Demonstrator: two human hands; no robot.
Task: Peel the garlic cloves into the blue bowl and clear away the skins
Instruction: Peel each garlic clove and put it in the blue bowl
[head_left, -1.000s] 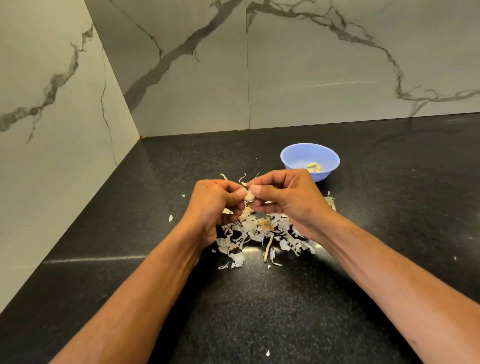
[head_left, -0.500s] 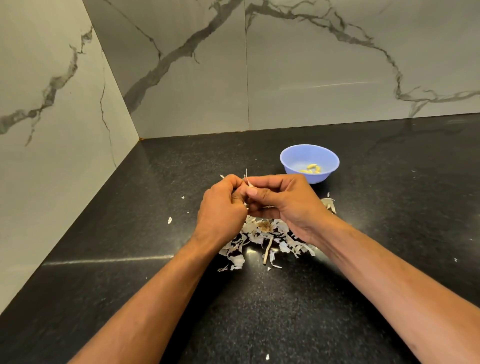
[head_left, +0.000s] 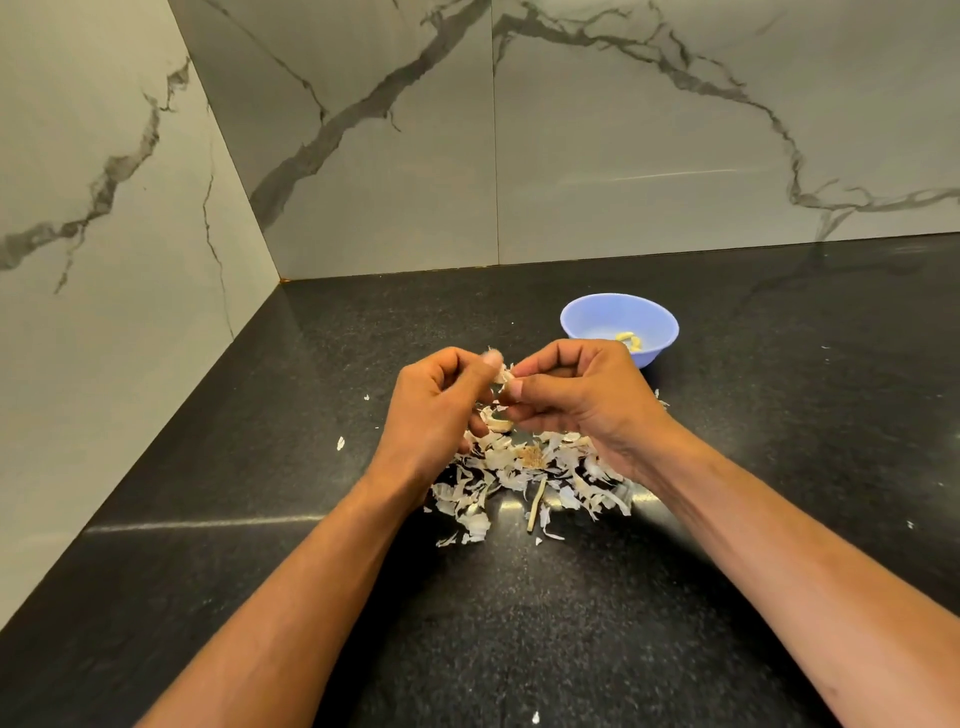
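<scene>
My left hand (head_left: 434, 402) and my right hand (head_left: 582, 395) meet above a heap of papery garlic skins (head_left: 524, 475) on the black counter. Between the fingertips of both hands sits a small garlic clove (head_left: 504, 375) with pale skin curling off it; each hand pinches it. My left fingertips are blurred. A curled piece of skin (head_left: 496, 422) hangs just below the hands. The blue bowl (head_left: 597, 319) stands behind my right hand, and a few peeled cloves (head_left: 631, 340) lie inside it.
A dry garlic stem (head_left: 535, 512) lies at the front of the heap. Stray skin flakes (head_left: 340, 442) dot the black counter (head_left: 260, 467) left of the heap and near its front edge. Marble walls close the left side and the back.
My hands have drawn slightly apart, and more skin now shows between them. A curled piece of skin has appeared below the hands. The bowl has not moved.
</scene>
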